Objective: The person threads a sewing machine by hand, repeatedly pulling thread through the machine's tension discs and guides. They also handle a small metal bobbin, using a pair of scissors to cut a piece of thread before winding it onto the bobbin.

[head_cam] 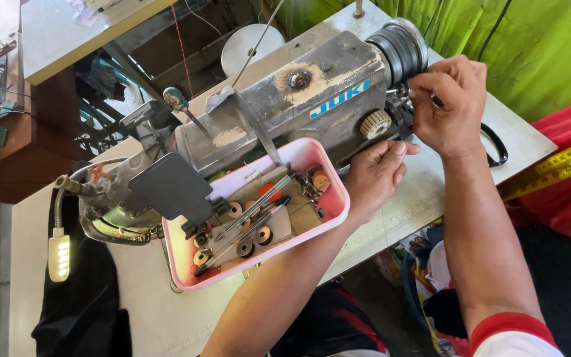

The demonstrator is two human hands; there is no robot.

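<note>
Sewing machine [279, 112], grey and worn, lies across the white table [424, 198], handwheel [401, 46] end nearest the hands. Right hand [447, 106] is closed narrow around something small and dark at the machine's end, just under the handwheel; can't tell what the fingers pinch. Left hand [375, 175] sits just below it, palm against the machine's base, fingers loosely curled, holding nothing visible. Touching the left hand's thumb side: pink tray [335, 198], resting against the machine front, holding bobbins [246, 248], long metal tools and small parts. Black scissor handles [497, 149] lie on the table right behind the right wrist. Yellow tape measure [556, 165] over red cloth, further out past the right forearm. Far side from both hands: small lamp [59, 254] on a flexible neck beside black fabric [80, 304].
</note>
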